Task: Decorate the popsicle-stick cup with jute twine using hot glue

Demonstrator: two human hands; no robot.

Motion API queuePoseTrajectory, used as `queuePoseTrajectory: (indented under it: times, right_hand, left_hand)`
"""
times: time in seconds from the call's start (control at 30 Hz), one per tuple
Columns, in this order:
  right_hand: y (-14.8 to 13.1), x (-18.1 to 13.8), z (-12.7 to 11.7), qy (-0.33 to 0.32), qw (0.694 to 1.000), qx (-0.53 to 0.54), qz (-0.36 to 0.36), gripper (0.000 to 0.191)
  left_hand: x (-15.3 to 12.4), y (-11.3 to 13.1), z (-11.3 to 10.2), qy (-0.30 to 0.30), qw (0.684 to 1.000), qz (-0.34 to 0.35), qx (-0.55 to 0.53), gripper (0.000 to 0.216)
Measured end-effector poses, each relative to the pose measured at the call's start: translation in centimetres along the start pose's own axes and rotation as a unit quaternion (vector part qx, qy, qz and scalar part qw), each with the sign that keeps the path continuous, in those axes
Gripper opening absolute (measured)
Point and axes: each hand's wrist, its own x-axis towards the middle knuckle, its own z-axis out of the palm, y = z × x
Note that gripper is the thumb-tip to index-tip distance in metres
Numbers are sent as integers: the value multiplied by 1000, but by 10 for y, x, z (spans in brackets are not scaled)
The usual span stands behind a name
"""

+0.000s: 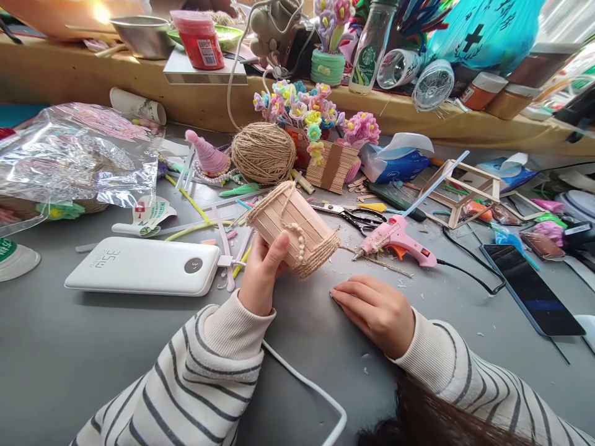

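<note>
My left hand [261, 269] grips a small cup made of popsicle sticks [292, 227], tilted on its side above the grey table [93, 347]. Twine wraps its rim and base, and a short beaded twine strand hangs down its side. My right hand [375, 311] rests palm down on the table just right of the cup, fingers held together and lying flat, holding nothing. A pink hot glue gun [396, 240] lies a little beyond my right hand.
A white power bank [144, 266] lies at the left, its cable running past my arms. A twine ball [263, 152], scissors [356, 215], a flower-filled stick basket [331, 162], a wooden stick frame [460, 189], a phone [530, 286] and cellophane [79, 155] crowd the table.
</note>
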Motion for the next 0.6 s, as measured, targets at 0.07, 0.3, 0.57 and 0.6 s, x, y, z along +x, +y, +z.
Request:
queuePoseTrajectory:
  times: [0.07, 0.3, 0.57, 0.6]
  right_hand:
    - [0, 0, 0, 3, 1000, -4, -2, 13]
    - [2, 0, 2, 12, 999, -16, -25, 14]
    - [2, -1, 2, 20, 1000, -1, -11, 10]
    - [2, 0, 2, 20, 1000, 2, -5, 10]
  left_hand:
    - [0, 0, 0, -1, 1000, 1, 0, 55]
    - [0, 0, 0, -1, 1000, 1, 6, 61]
    - [-1, 1, 0, -5, 1000, 4, 9, 58]
    - [-1, 1, 1, -6, 1000, 3, 10, 57]
